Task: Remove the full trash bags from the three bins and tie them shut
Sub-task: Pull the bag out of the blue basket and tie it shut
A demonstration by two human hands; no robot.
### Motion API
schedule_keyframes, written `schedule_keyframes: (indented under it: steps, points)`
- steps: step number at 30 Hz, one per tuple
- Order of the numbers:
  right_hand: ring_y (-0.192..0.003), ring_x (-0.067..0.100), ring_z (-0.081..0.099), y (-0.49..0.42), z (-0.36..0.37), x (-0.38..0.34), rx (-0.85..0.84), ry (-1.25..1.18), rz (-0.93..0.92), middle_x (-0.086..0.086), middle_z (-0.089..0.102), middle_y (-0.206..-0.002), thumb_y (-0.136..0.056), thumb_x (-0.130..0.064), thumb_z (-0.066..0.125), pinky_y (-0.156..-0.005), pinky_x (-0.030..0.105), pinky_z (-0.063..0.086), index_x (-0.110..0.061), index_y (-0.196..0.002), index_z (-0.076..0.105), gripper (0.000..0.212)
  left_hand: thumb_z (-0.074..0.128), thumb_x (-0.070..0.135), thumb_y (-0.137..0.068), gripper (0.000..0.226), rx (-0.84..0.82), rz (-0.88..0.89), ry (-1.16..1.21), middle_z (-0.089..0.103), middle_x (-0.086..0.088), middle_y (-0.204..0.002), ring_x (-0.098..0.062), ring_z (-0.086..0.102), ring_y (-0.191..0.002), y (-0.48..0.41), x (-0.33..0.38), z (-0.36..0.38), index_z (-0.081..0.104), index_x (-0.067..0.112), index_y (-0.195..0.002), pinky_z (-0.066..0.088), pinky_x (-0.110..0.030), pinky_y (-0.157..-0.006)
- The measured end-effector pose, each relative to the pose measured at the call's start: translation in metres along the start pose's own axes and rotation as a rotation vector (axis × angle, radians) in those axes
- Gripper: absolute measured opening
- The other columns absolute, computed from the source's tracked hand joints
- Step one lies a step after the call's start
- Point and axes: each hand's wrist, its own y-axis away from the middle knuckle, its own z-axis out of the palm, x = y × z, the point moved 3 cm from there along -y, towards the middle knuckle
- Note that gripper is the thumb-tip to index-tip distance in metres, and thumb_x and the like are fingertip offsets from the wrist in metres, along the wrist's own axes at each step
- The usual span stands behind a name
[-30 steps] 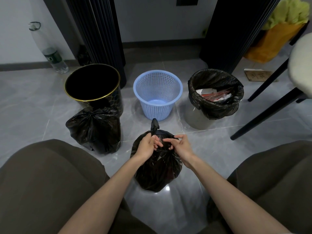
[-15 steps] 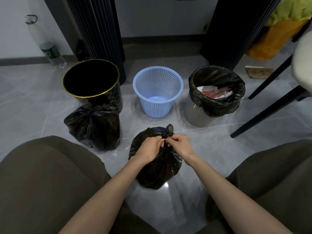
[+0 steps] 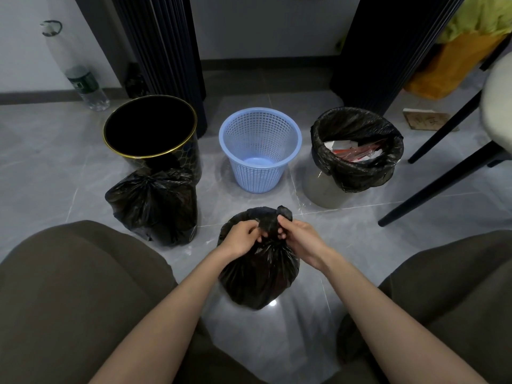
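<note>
- Glossy grey tile floor (image 3: 55,167), light glare (image 3: 273,302) at 6 o'clock.
- White wall (image 3: 263,26) at 12.
- Black ribbed panels (image 3: 166,51) at 11 and 1.
- Chair (image 3: 496,101) at 3.

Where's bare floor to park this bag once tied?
Free: tile left of the black bin; strip between tied bag and blue basket; tile between lined bin and chair leg. Crowded: around the held bag.
</note>
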Motion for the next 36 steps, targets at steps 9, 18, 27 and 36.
schedule_keyframes:
  steps: [9, 18, 27, 36]
  points:
    - [-0.081, 0.021, 0.057, 0.002, 0.000, -0.015, 0.047, 1.347, -0.591, 0.006, 0.064, -0.083, -0.085, -0.008, 0.053, -0.074, 0.033, 0.046, -0.018, -0.101, 0.074, 0.028, 0.040, 0.003, -0.090, 0.032, -0.092, -0.238, 0.436, 0.062, -0.001, -0.059, -0.011, 0.051, -0.060, 0.005, 0.007, 0.000, 0.061, 0.012, -0.067, 0.039, -0.023, -0.064]
    - [-0.098, 0.018, 0.056, 0.000, 0.004, 0.006, 0.048, 0.835, -0.471, 0.000, 0.056, -0.098, -0.087, -0.008, 0.062, -0.086, 0.019, 0.042, -0.011, -0.095, 0.076, 0.016, 0.055, 0.007, -0.092, 0.039, -0.273, -0.230, 0.562, 0.064, -0.007, -0.077, -0.005, 0.052, -0.050, 0.010, -0.007, 0.008, 0.048, 0.037, -0.117, 0.032, -0.013, -0.041]
    - [-0.109, 0.017, 0.058, -0.001, 0.003, 0.006, 0.047, 0.503, -0.285, -0.010, 0.060, -0.102, -0.090, -0.015, 0.063, -0.099, 0.025, 0.044, -0.023, -0.090, 0.075, 0.014, 0.053, 0.013, -0.094, 0.019, 0.055, -0.206, 0.159, 0.060, -0.004, -0.066, -0.009, 0.054, -0.053, 0.008, -0.004, -0.003, 0.064, 0.009, -0.079, 0.049, -0.020, -0.053]
    - [-0.069, 0.010, 0.050, 0.011, -0.045, 0.040, 0.282, -0.168, 0.330, -0.004, 0.064, -0.079, -0.101, -0.018, 0.034, -0.061, 0.020, 0.038, -0.017, -0.060, 0.054, 0.045, 0.042, 0.012, -0.093, 0.015, 0.198, -0.139, -0.677, 0.065, -0.009, -0.103, -0.031, 0.062, -0.097, 0.026, -0.021, -0.017, 0.056, 0.013, -0.099, 0.045, -0.035, -0.075]
